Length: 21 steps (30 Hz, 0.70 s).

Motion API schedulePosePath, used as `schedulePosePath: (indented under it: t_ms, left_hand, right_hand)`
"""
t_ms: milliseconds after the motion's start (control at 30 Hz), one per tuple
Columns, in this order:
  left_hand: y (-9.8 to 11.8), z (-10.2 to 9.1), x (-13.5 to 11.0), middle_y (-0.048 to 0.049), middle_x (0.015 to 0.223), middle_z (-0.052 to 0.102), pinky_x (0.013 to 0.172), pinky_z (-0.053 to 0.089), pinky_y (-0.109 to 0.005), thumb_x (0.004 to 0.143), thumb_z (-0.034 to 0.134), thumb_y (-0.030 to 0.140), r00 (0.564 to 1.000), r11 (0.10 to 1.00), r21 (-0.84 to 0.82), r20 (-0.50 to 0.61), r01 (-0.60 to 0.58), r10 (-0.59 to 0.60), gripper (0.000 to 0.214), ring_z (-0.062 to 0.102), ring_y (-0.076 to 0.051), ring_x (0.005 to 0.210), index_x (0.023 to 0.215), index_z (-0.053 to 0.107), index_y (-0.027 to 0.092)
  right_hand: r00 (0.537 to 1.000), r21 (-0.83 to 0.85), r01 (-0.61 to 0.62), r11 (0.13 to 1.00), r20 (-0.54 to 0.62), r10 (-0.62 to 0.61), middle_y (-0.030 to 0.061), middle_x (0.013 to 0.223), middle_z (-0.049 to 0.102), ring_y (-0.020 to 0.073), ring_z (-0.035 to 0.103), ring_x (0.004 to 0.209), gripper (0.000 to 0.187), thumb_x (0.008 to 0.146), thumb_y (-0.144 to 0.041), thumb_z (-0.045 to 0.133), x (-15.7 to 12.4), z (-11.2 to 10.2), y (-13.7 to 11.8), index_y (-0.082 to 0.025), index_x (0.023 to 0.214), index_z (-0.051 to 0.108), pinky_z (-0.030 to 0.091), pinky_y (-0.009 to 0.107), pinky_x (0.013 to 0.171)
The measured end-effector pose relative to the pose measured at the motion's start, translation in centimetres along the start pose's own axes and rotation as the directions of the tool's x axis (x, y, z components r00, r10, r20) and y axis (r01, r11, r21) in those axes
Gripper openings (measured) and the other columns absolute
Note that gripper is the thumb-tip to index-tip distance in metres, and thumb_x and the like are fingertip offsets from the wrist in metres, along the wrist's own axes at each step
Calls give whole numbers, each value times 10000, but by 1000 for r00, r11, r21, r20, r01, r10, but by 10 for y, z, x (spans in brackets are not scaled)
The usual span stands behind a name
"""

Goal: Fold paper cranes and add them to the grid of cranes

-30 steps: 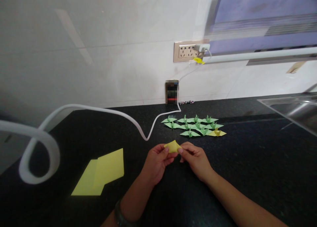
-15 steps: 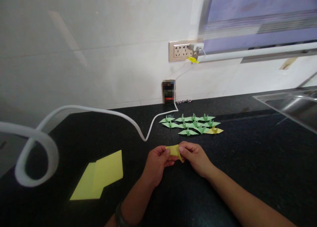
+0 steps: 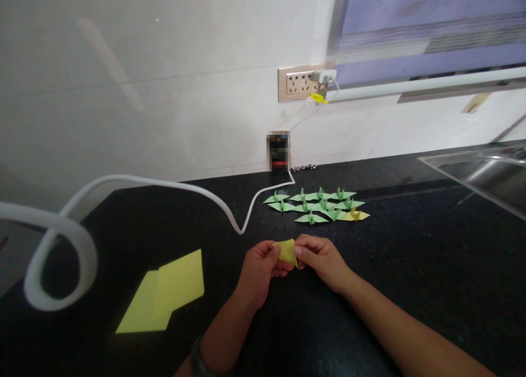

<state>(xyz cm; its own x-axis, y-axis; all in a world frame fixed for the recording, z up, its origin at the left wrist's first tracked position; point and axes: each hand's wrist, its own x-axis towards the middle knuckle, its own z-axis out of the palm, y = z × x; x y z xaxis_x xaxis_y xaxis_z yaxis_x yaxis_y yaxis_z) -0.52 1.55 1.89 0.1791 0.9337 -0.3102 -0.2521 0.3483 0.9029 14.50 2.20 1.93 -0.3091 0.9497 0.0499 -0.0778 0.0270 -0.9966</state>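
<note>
A small piece of folded yellow paper (image 3: 285,252) is held up between my hands over the dark counter. My left hand (image 3: 263,264) pinches its left side, thumb in front and fingers behind. On the right edge, my right hand (image 3: 318,259) grips it between thumb and fingers. Beyond my hands stand several green paper cranes (image 3: 311,218) in rows, with one yellow paper crane (image 3: 355,215) at the near right end. To the left lie overlapping sheets of yellow paper (image 3: 181,281), flat on the counter.
A thick white cable (image 3: 205,190) loops in from the left and bends across the black counter (image 3: 411,267). A blurred-out dark device (image 3: 278,151) leans on the wall beneath a socket panel (image 3: 293,84) holding a white plug. At the right is a metal sink (image 3: 493,174).
The folded paper has shifted and turned slightly between my fingers, with its right edge a little further left. Both hands stay in nearly the same place.
</note>
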Motion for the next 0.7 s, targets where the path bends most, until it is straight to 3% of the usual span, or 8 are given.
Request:
schedulePosePath:
  t_ms: [333,600,700]
  left_hand:
    - [1,-1,1,1,519,578,409,390,-162,717,547,328,1000,998,-50,11,27,-27,222,529,-77,429,786,513,119]
    - [1,-2,3,23,476,540,386,366,-148,727,540,308,999,993,-118,45,25,-19,189,490,-55,387,754,509,123]
    - [0,-2,3,-4,575,592,461,426,-178,722,545,305,1000,997,-81,7,-1,2,192,551,-77,469,780,517,124]
  right_hand:
    - [998,9,14,1000,54,-14,0,720,475,69,446,567,180,730,-308,556,-1,-1,0,-155,807,612,393,192,491]
    - [997,-22,15,1000,73,-13,0,697,473,72,444,555,230,775,-348,485,-1,-1,-1,-150,748,598,396,199,494]
    - [1000,-35,1,999,-11,-1,2,697,506,84,465,566,198,765,-335,500,0,1,4,-164,838,566,404,207,499]
